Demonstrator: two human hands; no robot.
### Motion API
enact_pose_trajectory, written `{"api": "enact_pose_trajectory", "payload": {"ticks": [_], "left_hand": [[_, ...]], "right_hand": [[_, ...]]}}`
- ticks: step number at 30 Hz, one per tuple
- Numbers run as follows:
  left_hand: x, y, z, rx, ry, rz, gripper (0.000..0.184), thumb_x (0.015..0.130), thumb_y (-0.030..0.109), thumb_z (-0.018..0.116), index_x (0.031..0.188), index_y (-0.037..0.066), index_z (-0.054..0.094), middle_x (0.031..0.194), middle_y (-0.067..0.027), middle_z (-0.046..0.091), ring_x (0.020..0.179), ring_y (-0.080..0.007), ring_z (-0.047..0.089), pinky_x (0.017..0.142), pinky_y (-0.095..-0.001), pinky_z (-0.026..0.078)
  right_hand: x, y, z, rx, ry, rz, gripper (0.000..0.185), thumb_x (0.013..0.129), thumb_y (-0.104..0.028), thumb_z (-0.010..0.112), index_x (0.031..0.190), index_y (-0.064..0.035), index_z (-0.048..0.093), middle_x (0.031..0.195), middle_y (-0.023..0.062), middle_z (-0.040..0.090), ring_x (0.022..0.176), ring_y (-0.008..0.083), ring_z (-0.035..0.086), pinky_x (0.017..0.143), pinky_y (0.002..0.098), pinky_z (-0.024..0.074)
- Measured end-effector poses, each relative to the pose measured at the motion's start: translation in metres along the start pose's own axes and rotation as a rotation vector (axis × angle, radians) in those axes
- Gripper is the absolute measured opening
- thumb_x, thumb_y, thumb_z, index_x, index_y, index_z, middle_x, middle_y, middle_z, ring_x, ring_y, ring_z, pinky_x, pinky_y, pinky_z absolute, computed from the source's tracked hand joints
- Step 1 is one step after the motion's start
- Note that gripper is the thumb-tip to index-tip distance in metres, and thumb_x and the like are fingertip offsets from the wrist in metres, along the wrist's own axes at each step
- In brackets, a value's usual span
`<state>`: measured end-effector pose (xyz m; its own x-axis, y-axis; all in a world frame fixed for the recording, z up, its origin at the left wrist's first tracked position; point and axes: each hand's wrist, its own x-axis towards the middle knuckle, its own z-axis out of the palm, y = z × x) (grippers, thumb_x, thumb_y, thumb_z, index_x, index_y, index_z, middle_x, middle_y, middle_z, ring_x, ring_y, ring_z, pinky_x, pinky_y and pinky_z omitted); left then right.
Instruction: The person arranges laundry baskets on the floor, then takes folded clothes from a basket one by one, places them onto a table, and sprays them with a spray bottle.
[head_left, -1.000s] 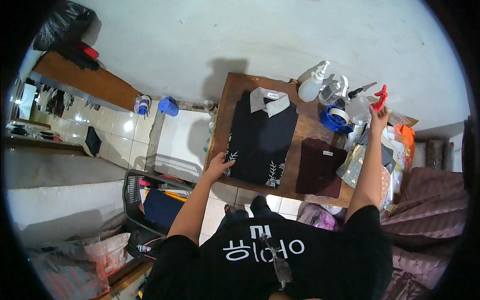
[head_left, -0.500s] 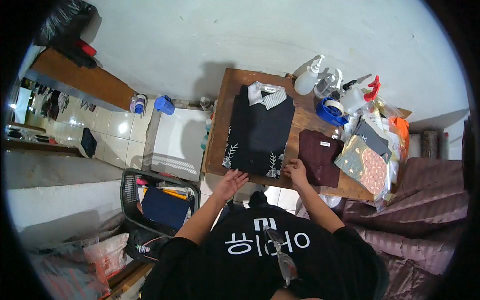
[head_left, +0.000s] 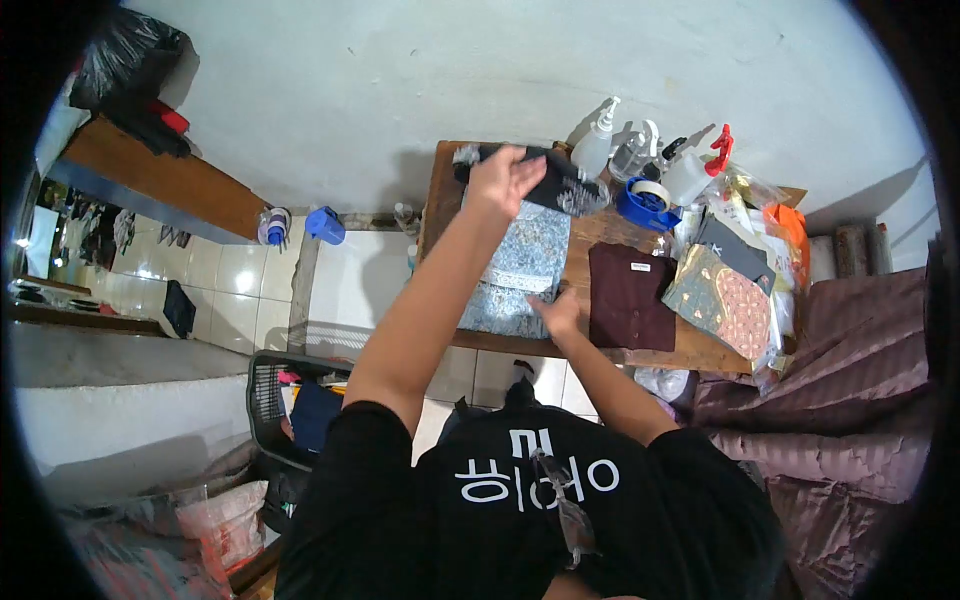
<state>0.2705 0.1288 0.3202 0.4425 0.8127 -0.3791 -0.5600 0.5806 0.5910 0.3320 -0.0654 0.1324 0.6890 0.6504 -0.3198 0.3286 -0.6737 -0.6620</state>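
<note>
At the back of the wooden table, my left hand [head_left: 505, 180] is on the dark garment [head_left: 565, 190], whose white-patterned hem is now at the wall side, blurred by motion. Its fingers look spread, partly over the cloth; the thumb side is unclear. Below it lies a folded light blue patterned cloth [head_left: 520, 255] with a pale band across it. My right hand [head_left: 560, 312] touches the right front edge of this blue cloth, its fingertips at the edge. To the right lies a folded maroon garment [head_left: 632, 300] with a small white label.
Behind on the table [head_left: 600, 262] stand a pump bottle [head_left: 593, 146], a red-topped spray bottle [head_left: 688, 180] and a blue tape dispenser [head_left: 645, 205]. Patterned cloths [head_left: 722, 300] and plastic bags lie at the right. A dark crate [head_left: 268, 400] with clothes stands lower left.
The dark garment's front hem has been lifted and carried toward the wall by my left hand, exposing the blue cloth. Earlier, my right hand left the red sprayer and came to the table's front.
</note>
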Motion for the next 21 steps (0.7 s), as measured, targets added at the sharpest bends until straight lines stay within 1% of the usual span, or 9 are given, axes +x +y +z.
{"api": "enact_pose_trajectory", "payload": {"ticks": [2, 4, 8, 10, 12, 17, 18, 19, 21], "left_hand": [[0.008, 0.015, 0.026, -0.060, -0.181, 0.081, 0.032, 0.084, 0.004, 0.051, 0.106, -0.013, 0.035, 0.108, -0.0299, 0.044, 0.105, -0.0399, 0.051, 0.092, -0.0462, 0.047], [0.014, 0.027, 0.055, -0.087, -0.086, 0.072, 0.026, 0.084, 0.002, 0.050, 0.102, -0.014, 0.041, 0.105, -0.0261, 0.046, 0.102, -0.0368, 0.053, 0.090, -0.0437, 0.049], [-0.013, 0.038, 0.057, -0.059, -0.210, 0.115, 0.027, 0.084, 0.003, 0.052, 0.103, -0.012, 0.041, 0.106, -0.0239, 0.046, 0.102, -0.0359, 0.053, 0.090, -0.0425, 0.049], [-0.031, 0.026, 0.026, -0.024, -0.296, 0.122, 0.031, 0.083, 0.006, 0.055, 0.105, -0.010, 0.041, 0.105, -0.0223, 0.047, 0.104, -0.0350, 0.052, 0.091, -0.0414, 0.049], [-0.042, -0.004, -0.018, 0.069, -0.134, 0.054, 0.027, 0.083, 0.011, 0.059, 0.101, -0.007, 0.050, 0.102, -0.0173, 0.054, 0.099, -0.0312, 0.056, 0.094, -0.0396, 0.046], [-0.096, -0.112, -0.202, 0.223, -0.015, -0.244, 0.044, 0.088, 0.019, 0.056, 0.116, -0.011, 0.042, 0.109, -0.0185, 0.056, 0.098, -0.0296, 0.058, 0.092, -0.0383, 0.045], [-0.137, -0.112, -0.206, 0.501, 0.214, -0.237, 0.051, 0.087, 0.022, 0.057, 0.125, -0.006, 0.037, 0.113, -0.0207, 0.055, 0.099, -0.0307, 0.057, 0.091, -0.0384, 0.045], [-0.167, -0.126, -0.242, 0.742, 0.114, -0.071, 0.057, 0.087, 0.028, 0.057, 0.132, 0.003, 0.032, 0.116, -0.0198, 0.054, 0.097, -0.0311, 0.058, 0.086, -0.0389, 0.048], [-0.203, -0.151, -0.290, 1.021, 0.134, -0.054, 0.050, 0.088, 0.029, 0.055, 0.127, 0.003, 0.040, 0.113, -0.0172, 0.057, 0.093, -0.0289, 0.061, 0.080, -0.0399, 0.050]], "right_hand": [[0.019, 0.028, 0.026, 0.141, -0.175, -0.023, 0.069, 0.064, -0.024, 0.078, 0.116, 0.0054, 0.044, 0.107, 0.0209, 0.058, 0.095, 0.0322, 0.058, 0.083, 0.0387, 0.0459], [0.027, 0.039, 0.035, 0.355, -0.423, 0.051, 0.062, 0.068, -0.011, 0.074, 0.119, 0.0060, 0.042, 0.108, 0.0170, 0.058, 0.097, 0.0257, 0.057, 0.083, 0.0363, 0.0469], [-0.026, 0.010, -0.004, 0.996, -0.625, 0.251, 0.052, 0.070, 0.000, 0.064, 0.119, 0.0064, 0.046, 0.110, 0.0177, 0.057, 0.093, 0.0281, 0.060, 0.083, 0.0407, 0.0472], [-0.053, 0.001, -0.031, 0.992, -0.737, 0.331, 0.048, 0.073, 0.005, 0.059, 0.119, 0.0052, 0.047, 0.109, 0.0157, 0.058, 0.093, 0.0266, 0.059, 0.083, 0.0412, 0.0477], [-0.073, 0.017, -0.040, 1.013, -0.737, 0.260, 0.044, 0.076, 0.002, 0.059, 0.117, 0.0041, 0.046, 0.108, 0.0145, 0.058, 0.096, 0.0268, 0.058, 0.085, 0.0409, 0.0474], [-0.133, 0.030, -0.076, 1.066, -0.677, 0.349, 0.047, 0.076, 0.000, 0.063, 0.120, 0.0025, 0.044, 0.111, 0.0134, 0.056, 0.099, 0.0256, 0.058, 0.087, 0.0395, 0.0477], [-0.146, 0.023, -0.084, 1.071, -0.665, 0.369, 0.048, 0.076, 0.001, 0.062, 0.120, 0.0019, 0.043, 0.110, 0.0132, 0.057, 0.099, 0.0255, 0.058, 0.086, 0.0395, 0.0478], [-0.158, 0.014, -0.093, 1.076, -0.654, 0.388, 0.048, 0.076, 0.002, 0.061, 0.120, 0.0013, 0.043, 0.110, 0.0130, 0.057, 0.099, 0.0254, 0.058, 0.086, 0.0395, 0.0478], [-0.175, 0.000, -0.106, 1.045, -0.627, 0.408, 0.049, 0.076, 0.003, 0.060, 0.122, -0.0009, 0.042, 0.109, 0.0125, 0.058, 0.099, 0.0251, 0.058, 0.084, 0.0391, 0.0484]]}}
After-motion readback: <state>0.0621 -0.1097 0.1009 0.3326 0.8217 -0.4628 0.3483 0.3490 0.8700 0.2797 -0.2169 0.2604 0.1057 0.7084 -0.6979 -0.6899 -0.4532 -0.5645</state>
